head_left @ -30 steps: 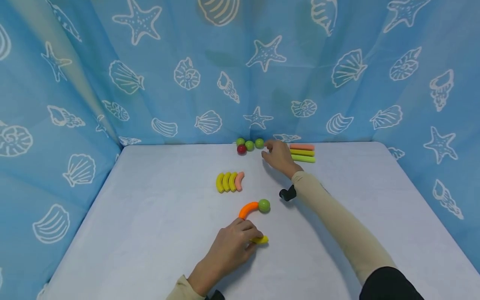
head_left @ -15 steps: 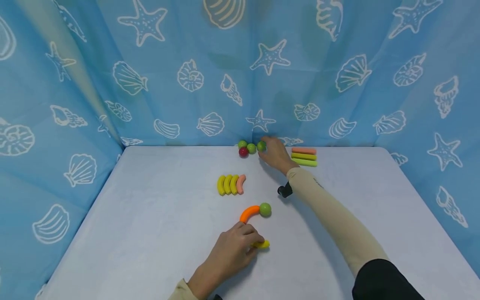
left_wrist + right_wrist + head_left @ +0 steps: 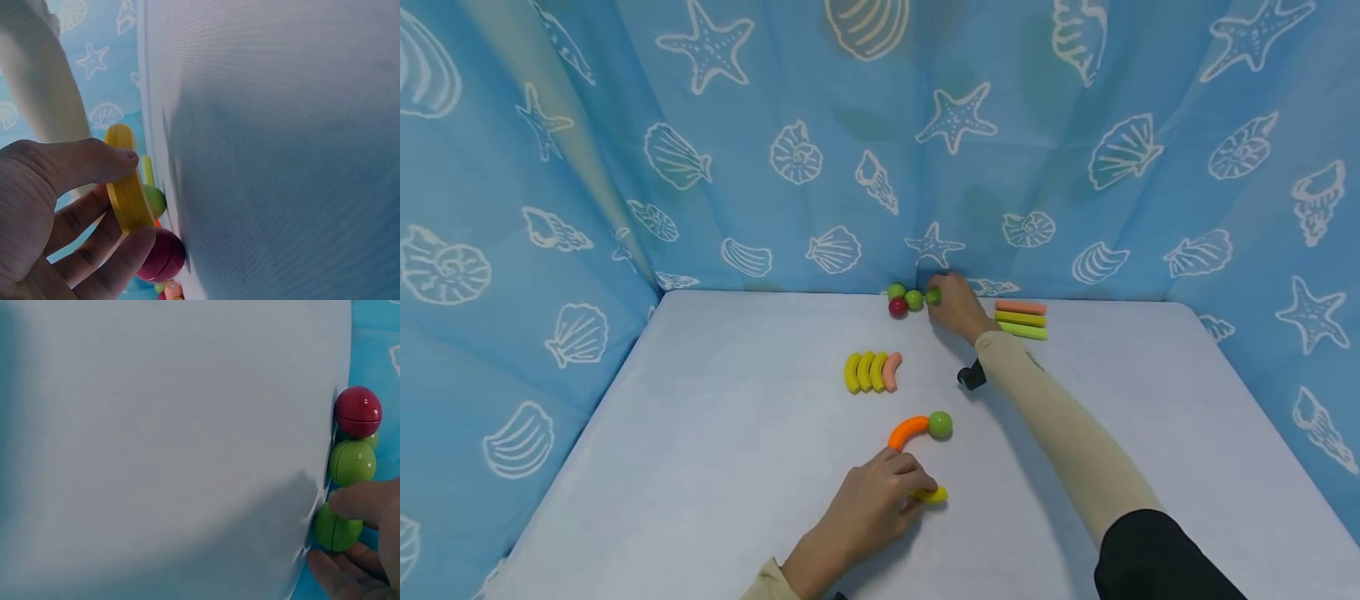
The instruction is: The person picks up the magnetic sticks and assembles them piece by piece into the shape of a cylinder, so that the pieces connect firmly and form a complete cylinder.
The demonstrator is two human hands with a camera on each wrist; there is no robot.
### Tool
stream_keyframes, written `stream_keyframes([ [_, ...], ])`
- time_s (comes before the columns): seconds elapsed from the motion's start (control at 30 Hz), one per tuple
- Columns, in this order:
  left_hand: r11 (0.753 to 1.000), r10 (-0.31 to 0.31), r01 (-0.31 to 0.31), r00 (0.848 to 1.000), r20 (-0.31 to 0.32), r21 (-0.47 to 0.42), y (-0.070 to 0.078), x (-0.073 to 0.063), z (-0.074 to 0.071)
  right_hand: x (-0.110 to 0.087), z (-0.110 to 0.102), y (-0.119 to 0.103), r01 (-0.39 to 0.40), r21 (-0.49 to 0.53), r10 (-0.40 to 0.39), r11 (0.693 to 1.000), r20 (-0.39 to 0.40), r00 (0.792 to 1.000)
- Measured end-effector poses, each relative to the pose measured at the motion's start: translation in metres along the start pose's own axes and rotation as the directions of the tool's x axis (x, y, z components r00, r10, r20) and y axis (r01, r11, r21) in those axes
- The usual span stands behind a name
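In the head view, my left hand (image 3: 872, 504) pinches a curved yellow piece (image 3: 934, 496) between thumb and fingers, low over the white table. The left wrist view shows a red ball (image 3: 165, 255) right by those fingertips, with a green ball (image 3: 156, 201) beyond; my hand hides the red one from the head view. Just above the hand, an orange curved piece (image 3: 907, 432) meets the green ball (image 3: 940, 425). At the table's far edge, my right hand (image 3: 957, 304) holds another green ball (image 3: 337, 529) between thumb and fingers.
Two green balls (image 3: 914, 300) and a red ball (image 3: 898, 307) cluster left of the right hand. Yellow curved pieces (image 3: 866, 372) and a pink one (image 3: 891, 372) stand in a row mid-table. Pink, yellow and green sticks (image 3: 1022, 319) lie to the right. A blue curtain (image 3: 850, 125) hangs behind.
My right hand has moved slightly left onto the far green ball and its fingers have closed around it. The left hand keeps its hold on the yellow piece. The head view has shifted slightly.
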State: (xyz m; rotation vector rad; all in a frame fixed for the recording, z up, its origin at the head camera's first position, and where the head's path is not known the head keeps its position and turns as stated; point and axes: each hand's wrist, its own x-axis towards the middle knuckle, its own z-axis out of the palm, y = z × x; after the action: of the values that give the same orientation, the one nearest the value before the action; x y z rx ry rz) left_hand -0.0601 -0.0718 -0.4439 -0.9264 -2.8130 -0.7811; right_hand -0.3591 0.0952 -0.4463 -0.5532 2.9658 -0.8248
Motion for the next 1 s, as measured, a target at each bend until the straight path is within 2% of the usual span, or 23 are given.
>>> stream_keyframes([
  [0.1, 1.000, -0.003, 0.004, 1.000, 0.016, -0.007, 0.003, 0.000, 0.002, -0.003, 0.001, 0.006, -0.025, 0.034, 0.025, 0.999, -0.009, 1.000],
  [0.27, 1.000, 0.014, -0.014, 1.000, -0.001, 0.008, 0.005, 0.001, 0.003, -0.009, -0.001, 0.011, -0.031, 0.068, 0.035, 0.997, -0.059, 0.998],
  [0.37, 1.000, 0.025, -0.024, 1.000, -0.011, 0.017, 0.005, 0.001, 0.002, -0.013, -0.002, 0.011, -0.003, 0.073, 0.009, 0.997, -0.086, 0.996],
  [0.5, 1.000, 0.023, -0.023, 1.000, -0.002, 0.010, 0.004, 0.003, 0.001, -0.019, -0.006, 0.009, 0.028, 0.100, -0.020, 0.995, -0.080, 0.997],
  [0.63, 1.000, 0.018, -0.018, 1.000, 0.003, 0.018, 0.006, 0.005, 0.000, -0.030, -0.014, 0.007, 0.059, 0.162, -0.044, 0.985, -0.098, 0.994],
  [0.83, 0.999, 0.021, -0.021, 1.000, -0.003, 0.044, 0.007, 0.006, 0.001, -0.047, -0.024, 0.008, 0.123, 0.172, -0.097, 0.977, -0.147, 0.984],
  [1.0, 0.998, 0.031, -0.029, 0.999, -0.025, 0.059, 0.009, 0.006, 0.004, -0.065, -0.029, 0.014, 0.117, 0.188, -0.089, 0.975, -0.153, 0.984],
])
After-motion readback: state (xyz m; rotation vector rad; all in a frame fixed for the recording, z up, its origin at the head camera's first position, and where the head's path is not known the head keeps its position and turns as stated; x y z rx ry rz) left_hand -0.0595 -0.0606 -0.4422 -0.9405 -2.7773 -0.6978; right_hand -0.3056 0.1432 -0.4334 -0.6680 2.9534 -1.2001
